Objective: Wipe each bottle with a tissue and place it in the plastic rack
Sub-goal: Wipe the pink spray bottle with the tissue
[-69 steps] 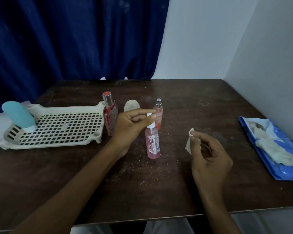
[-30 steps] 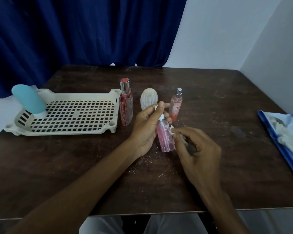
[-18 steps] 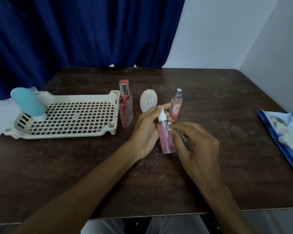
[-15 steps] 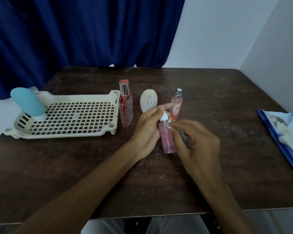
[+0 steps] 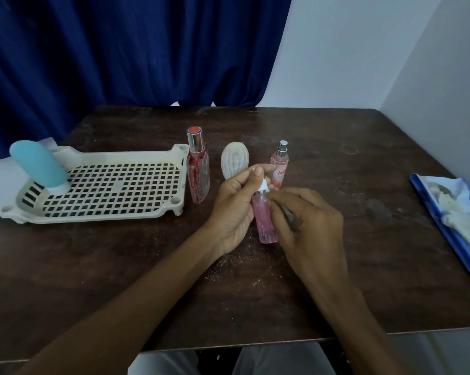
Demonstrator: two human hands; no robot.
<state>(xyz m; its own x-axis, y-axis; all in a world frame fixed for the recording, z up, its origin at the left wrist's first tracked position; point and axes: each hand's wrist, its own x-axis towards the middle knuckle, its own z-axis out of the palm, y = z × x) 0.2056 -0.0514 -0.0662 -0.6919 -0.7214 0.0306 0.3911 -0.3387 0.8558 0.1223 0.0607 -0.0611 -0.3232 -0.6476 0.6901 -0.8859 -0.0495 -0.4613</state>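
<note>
Pink bottle (image 5: 266, 220) is roughly upright just in front of the standing bottles, mid-table (image 5: 336, 280). The left hand (image 5: 232, 207) is curled round its neck & white cap, pinching it. The right hand (image 5: 309, 228) is closed on the tissue (image 5: 290, 220), pressing it vs the bottle's right side near the shoulder.

To wipe well, imo: hold the neck pinch firm, turn the bottle w/ the left fingers so the tissue reaches all sides, run shoulder to base, then do the cap. It looks like slick plastic, so hard sideways pressure could twist it out.

The plastic rack (image 5: 106, 212) sits to the left w/ 1 blue bottle (image 5: 38, 166) in its far-left corner. 3 more wait btwn rack & hands: red bottle (image 5: 198, 171), white bottle (image 5: 235, 161), small spray bottle (image 5: 280, 166).

Hard to see: the tissue is mostly buried in the right fingers, w/ only a grey wad showing. The pink bottle's far side is hidden, and I can't tell if its base touches the table. The tissue pack (image 5: 450, 220) is cut off at the right edge.
</note>
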